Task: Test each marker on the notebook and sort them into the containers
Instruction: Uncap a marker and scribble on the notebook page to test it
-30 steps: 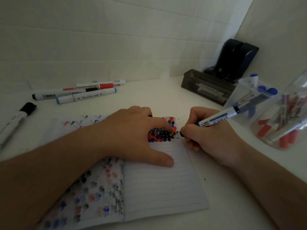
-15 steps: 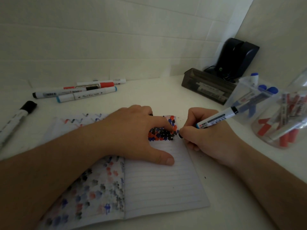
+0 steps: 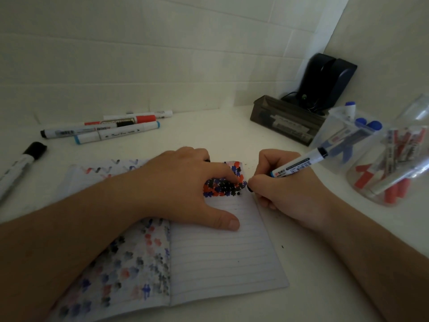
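Note:
An open lined notebook (image 3: 222,259) lies on the white table, its pages dotted with red, blue and black marks. My left hand (image 3: 185,189) presses flat on it, fingers spread; a dark bit shows under the fingers, unclear what. My right hand (image 3: 285,184) grips a white marker (image 3: 299,163) with its black tip touching the page's upper right edge. To the right stand a clear container (image 3: 334,126) with blue-capped markers and a clear jar (image 3: 415,180) with red ones. A dark tray (image 3: 285,122) behind holds markers.
Several loose markers (image 3: 104,130) lie at the back left by the tiled wall. One black-capped marker (image 3: 21,166) lies at the far left. A black device (image 3: 327,82) with a cable sits in the corner behind the dark tray.
The marker tip has made small strokes at the page's upper right edge, adding black marks. My left hand stays pressed on the notebook.

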{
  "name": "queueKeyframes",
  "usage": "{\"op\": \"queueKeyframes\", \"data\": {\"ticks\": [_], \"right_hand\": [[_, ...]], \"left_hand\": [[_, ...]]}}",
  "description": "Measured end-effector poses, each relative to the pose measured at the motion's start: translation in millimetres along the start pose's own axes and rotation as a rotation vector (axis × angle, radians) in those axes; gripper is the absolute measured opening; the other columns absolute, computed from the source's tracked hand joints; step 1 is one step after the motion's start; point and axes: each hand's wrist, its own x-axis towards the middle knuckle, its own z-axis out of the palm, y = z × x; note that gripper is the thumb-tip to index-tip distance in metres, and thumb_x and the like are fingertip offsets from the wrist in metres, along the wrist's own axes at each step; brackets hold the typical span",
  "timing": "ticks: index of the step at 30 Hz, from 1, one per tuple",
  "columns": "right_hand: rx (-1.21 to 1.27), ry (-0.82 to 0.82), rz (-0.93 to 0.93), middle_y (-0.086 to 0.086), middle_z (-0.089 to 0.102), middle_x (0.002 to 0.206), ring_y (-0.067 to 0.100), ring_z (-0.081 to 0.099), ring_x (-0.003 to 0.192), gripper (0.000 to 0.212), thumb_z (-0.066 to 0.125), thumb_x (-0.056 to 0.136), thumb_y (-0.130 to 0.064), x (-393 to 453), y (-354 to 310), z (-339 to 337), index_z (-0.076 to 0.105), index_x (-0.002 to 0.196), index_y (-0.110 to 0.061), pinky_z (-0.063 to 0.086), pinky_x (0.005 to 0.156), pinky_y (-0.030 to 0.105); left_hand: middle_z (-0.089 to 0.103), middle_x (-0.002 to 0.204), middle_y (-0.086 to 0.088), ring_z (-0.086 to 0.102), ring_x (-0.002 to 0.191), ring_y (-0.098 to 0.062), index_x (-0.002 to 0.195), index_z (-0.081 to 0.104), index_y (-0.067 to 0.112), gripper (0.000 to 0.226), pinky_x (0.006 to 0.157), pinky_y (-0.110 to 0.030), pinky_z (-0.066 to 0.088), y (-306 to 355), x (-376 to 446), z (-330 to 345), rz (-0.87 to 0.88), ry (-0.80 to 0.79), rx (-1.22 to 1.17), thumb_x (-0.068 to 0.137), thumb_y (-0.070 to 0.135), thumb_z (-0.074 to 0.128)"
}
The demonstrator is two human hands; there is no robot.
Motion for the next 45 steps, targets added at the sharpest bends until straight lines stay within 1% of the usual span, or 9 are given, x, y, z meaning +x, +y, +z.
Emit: {"op": "queueKeyframes", "data": {"ticks": [7, 13, 18, 22, 27, 33, 38, 41, 45], "right_hand": [[0.038, 0.025, 0.006, 0.013, 0.061, 0.056, 0.017, 0.055, 0.044, 0.025, 0.068, 0.085, 0.003, 1, 3, -1, 0.051, 0.068, -0.002, 0.045, 0.043, 0.023], [0.039, -0.012, 0.003, 0.015, 0.057, 0.055, 0.019, 0.052, 0.044, 0.026, 0.069, 0.082, 0.003, 2, 3, -1, 0.048, 0.068, 0.003, 0.043, 0.042, 0.023], [0.227, 0.005, -0.026, 0.011, 0.056, 0.058, 0.019, 0.048, 0.046, 0.024, 0.067, 0.087, 0.006, 2, 3, -5, 0.053, 0.071, -0.006, 0.041, 0.042, 0.023], [0.493, -0.087, -0.077, 0.009, 0.063, 0.066, 0.017, 0.045, 0.048, 0.013, 0.076, 0.082, -0.014, 1, 1, -10, 0.064, 0.082, -0.012, 0.037, 0.041, 0.021], [0.453, -0.133, -0.086, 0.010, 0.070, 0.076, 0.021, 0.051, 0.055, 0.011, 0.080, 0.083, -0.026, -1, 2, -11, 0.072, 0.086, -0.019, 0.037, 0.044, 0.024], [0.477, -0.139, -0.069, 0.021, 0.074, 0.092, 0.027, 0.056, 0.060, 0.031, 0.050, 0.089, -0.022, 0, 4, -12, 0.076, 0.102, -0.009, 0.036, 0.046, 0.025], [0.433, -0.188, -0.030, 0.017, 0.077, 0.099, 0.028, 0.057, 0.065, 0.042, 0.044, 0.090, -0.025, 0, 5, -10, 0.077, 0.112, -0.013, 0.035, 0.050, 0.027], [0.378, -0.128, -0.047, -0.004, 0.075, 0.075, 0.025, 0.057, 0.061, 0.032, 0.047, 0.092, -0.023, 0, 1, -8, 0.075, 0.106, -0.018, 0.034, 0.048, 0.025], [0.405, -0.095, -0.098, 0.024, 0.070, 0.086, 0.022, 0.054, 0.054, 0.008, 0.062, 0.086, -0.027, -1, -5, -8, 0.068, 0.082, -0.024, 0.036, 0.045, 0.024]], "left_hand": [[0.036, 0.097, 0.023, 0.038, 0.091, -0.002, 0.137, 0.025, 0.070, 0.090, 0.075, -0.030, 0.036, 1, 0, -2, -0.002, -0.010, -0.004, 0.055, 0.105, 0.036], [0.038, 0.099, 0.022, 0.040, 0.094, -0.003, 0.136, 0.023, 0.070, 0.089, 0.078, -0.031, 0.038, 1, -1, -2, -0.012, -0.013, -0.014, 0.056, 0.105, 0.037], [0.048, 0.122, 0.019, 0.049, 0.112, -0.009, 0.147, 0.005, 0.058, 0.113, 0.096, -0.034, 0.045, 2, -2, -1, -0.009, 0.051, -0.173, 0.055, 0.098, 0.058], [0.050, 0.106, 0.020, 0.056, 0.096, -0.006, 0.147, 0.007, 0.051, 0.118, 0.081, -0.025, 0.046, -1, -3, -1, 0.002, 0.102, -0.334, 0.055, 0.088, 0.071], [0.052, 0.105, 0.020, 0.056, 0.094, -0.001, 0.147, 0.011, 0.050, 0.114, 0.078, -0.019, 0.043, -1, -5, -3, 0.047, 0.117, -0.372, 0.058, 0.082, 0.075], [0.049, 0.127, 0.020, 0.054, 0.110, -0.001, 0.145, 0.010, 0.053, 0.111, 0.097, -0.025, 0.049, 5, -7, -6, 0.049, 0.106, -0.324, 0.060, 0.080, 0.075], [0.049, 0.115, 0.023, 0.052, 0.100, 0.005, 0.142, 0.014, 0.053, 0.101, 0.086, -0.019, 0.048, 9, -7, -7, 0.069, 0.132, -0.294, 0.064, 0.079, 0.072], [0.056, 0.109, 0.022, 0.059, 0.093, 0.006, 0.137, 0.022, 0.051, 0.088, 0.077, -0.012, 0.049, 10, -6, -7, 0.069, 0.185, -0.350, 0.069, 0.073, 0.074], [0.065, 0.088, 0.014, 0.064, 0.081, 0.004, 0.119, 0.038, 0.044, 0.066, 0.063, -0.013, 0.052, 12, -6, -8, 0.104, 0.275, -0.425, 0.073, 0.060, 0.081]]}}
